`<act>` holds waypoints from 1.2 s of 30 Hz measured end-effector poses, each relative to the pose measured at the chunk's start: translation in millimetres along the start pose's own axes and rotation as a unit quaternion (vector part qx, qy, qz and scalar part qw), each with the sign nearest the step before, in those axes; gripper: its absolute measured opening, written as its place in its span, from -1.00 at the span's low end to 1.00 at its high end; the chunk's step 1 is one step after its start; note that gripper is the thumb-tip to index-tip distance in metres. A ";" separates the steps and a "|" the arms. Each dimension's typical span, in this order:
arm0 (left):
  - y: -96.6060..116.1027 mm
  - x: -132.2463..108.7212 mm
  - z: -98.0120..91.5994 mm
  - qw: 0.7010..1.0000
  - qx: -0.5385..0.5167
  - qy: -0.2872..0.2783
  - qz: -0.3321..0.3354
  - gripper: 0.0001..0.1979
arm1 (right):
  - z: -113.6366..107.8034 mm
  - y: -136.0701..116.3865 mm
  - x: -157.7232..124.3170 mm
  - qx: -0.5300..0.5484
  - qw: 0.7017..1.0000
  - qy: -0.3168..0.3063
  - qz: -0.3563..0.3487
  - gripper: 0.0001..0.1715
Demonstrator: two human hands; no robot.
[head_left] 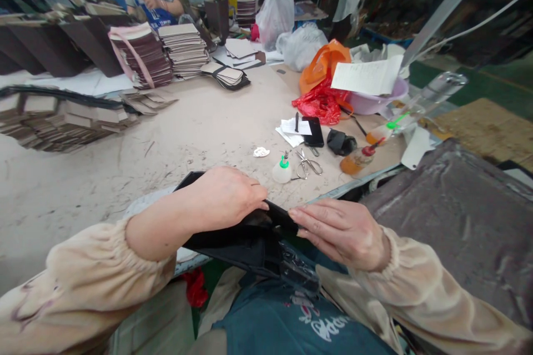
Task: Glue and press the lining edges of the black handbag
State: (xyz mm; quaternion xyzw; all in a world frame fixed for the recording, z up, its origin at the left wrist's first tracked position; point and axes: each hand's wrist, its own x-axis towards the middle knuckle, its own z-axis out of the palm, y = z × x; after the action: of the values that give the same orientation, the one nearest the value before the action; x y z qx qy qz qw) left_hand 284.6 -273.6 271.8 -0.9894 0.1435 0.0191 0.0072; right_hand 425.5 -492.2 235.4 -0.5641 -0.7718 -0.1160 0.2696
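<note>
Held between both hands at the table's front edge is a black bag-like piece (245, 244), folded partly open, with clear plastic wrap at its lower right. My left hand (227, 194) comes over the top of it, fingers closed on its upper edge. My right hand (339, 230) pinches the right end of the same edge, thumb underneath and fingers pressed together. Just beyond the hands stand a small squeeze bottle (282, 171) with a green cap and a pair of scissors (308, 166). A white crumpled bit (261, 152) lies left of the bottle.
Stacks of brown panels (141, 58) line the far left, with more loose pieces (62, 119) nearer. A phone (312, 131), bottles of orange liquid (358, 161), plastic bags (318, 102) and a purple basin (377, 101) occupy the right. Across the table sits a co-worker (156, 0).
</note>
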 end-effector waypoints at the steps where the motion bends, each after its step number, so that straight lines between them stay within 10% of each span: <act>1: -0.3 0.4 -0.3 1.000 -0.001 -0.002 0.001 -0.68 | -1.4 0.4 -1.7 -0.006 1.000 -0.002 -0.005 -0.57; 24: -5.8 3.1 -0.8 1.000 -0.012 -0.002 0.009 -0.70 | -6.0 6.2 1.5 -0.055 0.997 -0.041 -0.037 -0.55; 36: -7.4 0.7 2.7 1.000 -0.012 0.010 0.010 -0.78 | 16.8 2.2 35.1 0.058 0.996 -0.028 0.067 -0.51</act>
State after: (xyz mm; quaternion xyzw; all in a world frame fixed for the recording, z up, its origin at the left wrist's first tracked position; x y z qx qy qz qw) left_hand 287.3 -266.7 269.2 -0.9881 0.1532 0.0112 -0.0064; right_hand 415.1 -454.9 240.4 -0.6007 -0.7450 -0.0375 0.2874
